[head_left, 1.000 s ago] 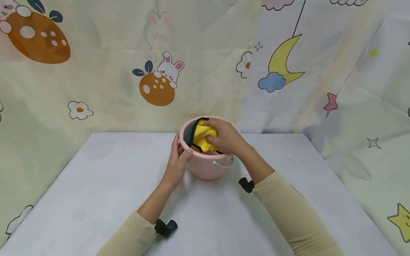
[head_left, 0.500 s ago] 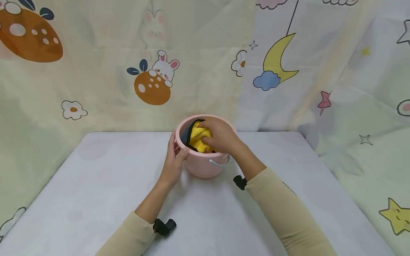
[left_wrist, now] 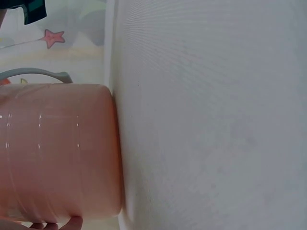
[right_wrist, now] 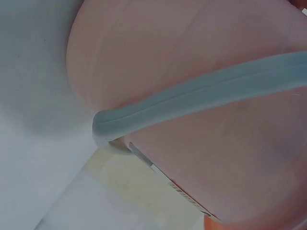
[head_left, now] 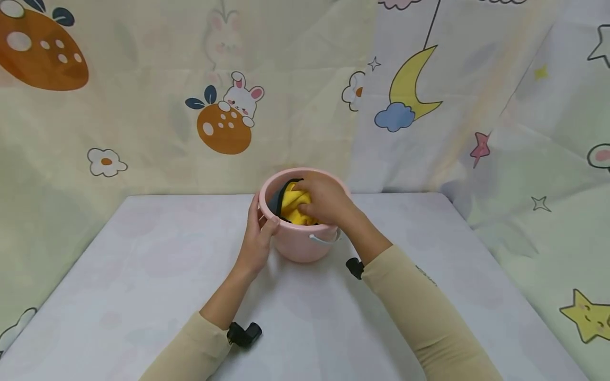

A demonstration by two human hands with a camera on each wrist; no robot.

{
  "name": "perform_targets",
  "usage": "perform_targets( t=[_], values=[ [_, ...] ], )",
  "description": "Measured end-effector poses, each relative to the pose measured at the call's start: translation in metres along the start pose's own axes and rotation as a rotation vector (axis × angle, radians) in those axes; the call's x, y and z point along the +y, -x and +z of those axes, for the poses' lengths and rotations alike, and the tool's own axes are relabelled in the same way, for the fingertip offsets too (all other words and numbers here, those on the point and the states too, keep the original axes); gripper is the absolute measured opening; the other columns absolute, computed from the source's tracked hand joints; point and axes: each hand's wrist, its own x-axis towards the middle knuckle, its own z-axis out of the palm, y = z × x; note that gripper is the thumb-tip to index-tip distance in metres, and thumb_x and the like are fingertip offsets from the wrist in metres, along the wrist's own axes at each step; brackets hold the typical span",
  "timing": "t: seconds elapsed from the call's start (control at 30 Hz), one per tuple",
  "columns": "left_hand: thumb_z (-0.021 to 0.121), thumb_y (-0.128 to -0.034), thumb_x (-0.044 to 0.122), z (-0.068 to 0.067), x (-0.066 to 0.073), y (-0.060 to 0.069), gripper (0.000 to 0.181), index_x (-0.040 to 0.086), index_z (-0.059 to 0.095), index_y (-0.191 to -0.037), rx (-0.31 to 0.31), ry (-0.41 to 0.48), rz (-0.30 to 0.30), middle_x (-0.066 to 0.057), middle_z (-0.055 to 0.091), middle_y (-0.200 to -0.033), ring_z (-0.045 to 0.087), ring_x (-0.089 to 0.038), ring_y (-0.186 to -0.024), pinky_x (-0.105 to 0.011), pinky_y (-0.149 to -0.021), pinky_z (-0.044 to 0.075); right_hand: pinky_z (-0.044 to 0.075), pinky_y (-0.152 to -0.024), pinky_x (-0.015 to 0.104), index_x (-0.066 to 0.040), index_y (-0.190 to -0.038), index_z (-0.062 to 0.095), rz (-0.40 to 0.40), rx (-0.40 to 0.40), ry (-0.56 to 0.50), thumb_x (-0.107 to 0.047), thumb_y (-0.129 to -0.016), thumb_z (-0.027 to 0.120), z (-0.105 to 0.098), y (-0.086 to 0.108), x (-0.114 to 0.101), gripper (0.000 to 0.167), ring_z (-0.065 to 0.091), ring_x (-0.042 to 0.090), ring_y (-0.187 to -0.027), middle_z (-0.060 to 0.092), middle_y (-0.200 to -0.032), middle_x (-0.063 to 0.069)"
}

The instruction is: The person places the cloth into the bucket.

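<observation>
A pink bucket (head_left: 300, 247) stands upright on the table near its far edge, its pale blue-grey handle (head_left: 325, 242) hanging down at the side. My left hand (head_left: 256, 241) holds the bucket's left side, thumb by the rim and fingers around the wall; fingertips (left_wrist: 73, 223) show against the wall in the left wrist view. Inside the bucket lies a yellow cloth (head_left: 293, 202) with black edging and a grey-blue side. Reaching over the rim, my right hand (head_left: 326, 200) grips this cloth between thumb and fingers. In the right wrist view the handle (right_wrist: 201, 98) crosses the bucket wall, and the hand is hidden.
The white table (head_left: 167, 275) spreads out in front and to both sides of the bucket. Behind it hangs a patterned curtain (head_left: 157, 106). Black wrist cameras (head_left: 244, 334) sit at both sleeve cuffs. Something orange (right_wrist: 209, 223) shows at the bottom of the right wrist view.
The cloth and my right hand have sunk slightly deeper into the bucket. My left hand keeps its hold. The head view has shifted a little, so the scene sits slightly further left.
</observation>
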Motion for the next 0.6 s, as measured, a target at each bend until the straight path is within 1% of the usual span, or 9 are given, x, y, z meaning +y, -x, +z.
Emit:
perform_targets(
  t=[0.2,0.33,0.4,0.6],
  values=[
    [0.049,-0.1024,0.034,-0.0008,0.0001,-0.0006,0.078,0.031,0.004,-0.166,0.010,-0.009,-0.009,0.002,0.020,-0.168,0.035,-0.024,-0.148,-0.046,-0.118,0.039,0.043,-0.111,0.041,-0.010,-0.125,0.072,-0.008,-0.017,0.024,-0.020,-0.089,0.076,0.0004,-0.0024,-0.0016,0.038,0.061,0.024,-0.118,0.071,-0.123,0.004],
    [0.050,-0.1017,0.034,-0.0006,-0.0001,0.0000,0.079,0.033,0.004,-0.165,0.011,-0.007,-0.019,0.003,0.022,-0.167,0.037,-0.022,-0.146,-0.044,-0.117,0.040,0.044,-0.110,0.041,-0.011,-0.124,0.073,0.002,-0.041,0.039,-0.023,-0.089,0.076,0.0016,-0.0032,-0.0019,0.037,0.060,0.023,-0.112,0.071,-0.120,0.003],
    [0.050,-0.1017,0.033,-0.0006,0.0000,0.0006,0.079,0.033,0.003,-0.165,0.005,-0.004,-0.016,0.002,0.020,-0.168,0.036,-0.023,-0.147,-0.045,-0.118,0.039,0.044,-0.108,0.041,-0.011,-0.124,0.073,0.011,-0.052,0.045,-0.024,-0.090,0.076,0.0019,-0.0033,-0.0020,0.036,0.060,0.023,-0.108,0.072,-0.118,0.003],
    [0.051,-0.1010,0.034,-0.0003,0.0005,0.0008,0.079,0.035,0.004,-0.165,0.001,-0.003,-0.008,0.002,0.021,-0.168,0.037,-0.022,-0.147,-0.045,-0.117,0.040,0.044,-0.109,0.041,-0.011,-0.126,0.072,0.020,-0.064,0.041,-0.024,-0.090,0.076,0.0014,-0.0025,-0.0018,0.038,0.061,0.023,-0.110,0.072,-0.121,0.003]
  ],
)
